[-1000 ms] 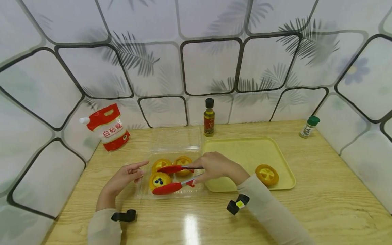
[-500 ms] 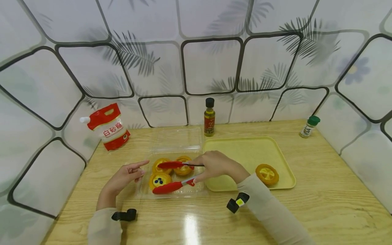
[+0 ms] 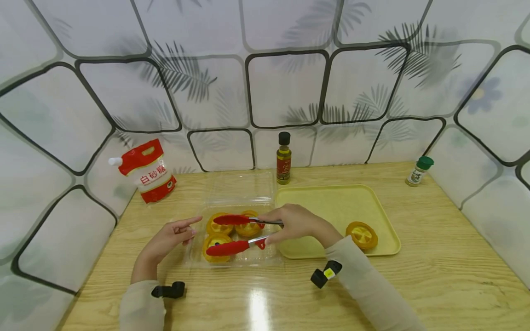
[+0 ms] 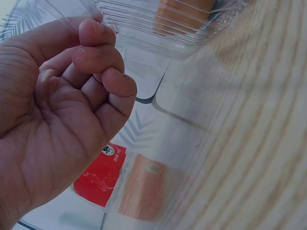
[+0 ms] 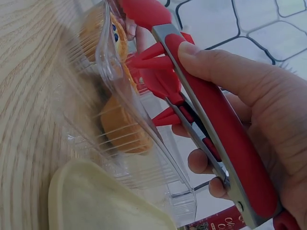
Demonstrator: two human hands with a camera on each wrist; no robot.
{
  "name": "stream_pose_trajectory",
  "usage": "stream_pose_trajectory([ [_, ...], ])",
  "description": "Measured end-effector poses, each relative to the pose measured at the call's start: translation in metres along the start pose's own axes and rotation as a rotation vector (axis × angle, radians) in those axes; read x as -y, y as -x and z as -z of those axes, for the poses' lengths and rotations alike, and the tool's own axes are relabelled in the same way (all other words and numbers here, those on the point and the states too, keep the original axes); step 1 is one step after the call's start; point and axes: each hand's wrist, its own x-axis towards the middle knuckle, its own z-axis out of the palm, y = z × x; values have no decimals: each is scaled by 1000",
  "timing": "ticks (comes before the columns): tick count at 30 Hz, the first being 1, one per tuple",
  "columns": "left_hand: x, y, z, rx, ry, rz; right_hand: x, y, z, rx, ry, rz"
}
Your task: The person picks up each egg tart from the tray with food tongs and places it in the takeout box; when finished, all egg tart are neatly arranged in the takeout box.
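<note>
My right hand (image 3: 296,224) grips red-tipped tongs (image 3: 227,248), thumb on one handle and fingers round the other, as the right wrist view shows. The two tong arms stand apart over the clear plastic container (image 3: 256,263). Three egg tarts lie inside it: a blueberry-topped tart (image 3: 217,258) at the front left, partly hidden by the lower tong tip, and behind it a left tart (image 3: 213,227) and a right tart (image 3: 247,230). My left hand (image 3: 167,236) is at the container's left side, index finger extended to its rim, other fingers loosely curled.
A yellow tray (image 3: 323,197) stands right of the container, bearing one tart (image 3: 361,235). Behind are the container's raised clear lid (image 3: 240,186) and an oil bottle (image 3: 283,161). A red-and-white sugar bag (image 3: 149,172) stands left; a green-capped seasoning jar (image 3: 419,171) stands far right.
The tongs have shifted slightly, and their arms have come a little closer together. The lower tip now covers most of the blueberries. My left hand has stayed in place.
</note>
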Motion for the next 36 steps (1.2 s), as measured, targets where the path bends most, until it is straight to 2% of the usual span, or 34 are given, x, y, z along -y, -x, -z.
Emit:
stream_pose_trajectory([
  [5,0,0,0,1,3,4,-4,7,4,-52,-6,1],
  [14,0,1,-1,2,7,10,-9,19,6,-127,22,50],
  [24,-1,1,0,9,7,9,1,24,5,-115,182,57],
  [30,0,1,0,10,11,7,3,16,0,-88,220,88],
  [36,0,1,-1,6,8,3,8,9,-1,-53,237,81],
])
